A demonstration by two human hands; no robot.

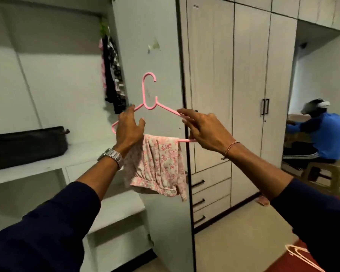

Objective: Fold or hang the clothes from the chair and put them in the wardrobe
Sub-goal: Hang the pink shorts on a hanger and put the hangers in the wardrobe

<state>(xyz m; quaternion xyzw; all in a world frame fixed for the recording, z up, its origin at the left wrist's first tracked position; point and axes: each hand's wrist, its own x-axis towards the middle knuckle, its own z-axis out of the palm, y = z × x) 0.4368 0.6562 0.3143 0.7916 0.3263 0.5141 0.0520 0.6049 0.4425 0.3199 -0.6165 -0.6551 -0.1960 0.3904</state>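
Left hand (129, 128) is gripping the pink hanger's (149, 91) left shoulder; floral shorts (157, 163) are draping over its bar between the hands; right hand (202, 128) is pinching the right arm. Tilting toward either hand risks sliding them off.

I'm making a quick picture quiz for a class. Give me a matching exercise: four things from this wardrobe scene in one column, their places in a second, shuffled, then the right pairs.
Things
1. pink hanger
2. floral garment
3. black bag
4. dark clothes

Places
A. on a wardrobe shelf at the left
B. draped over the hanger's bottom bar
C. hanging inside the open wardrobe
D. gripped between the left hand and right hand

Pairs: 1-D, 2-B, 3-A, 4-C
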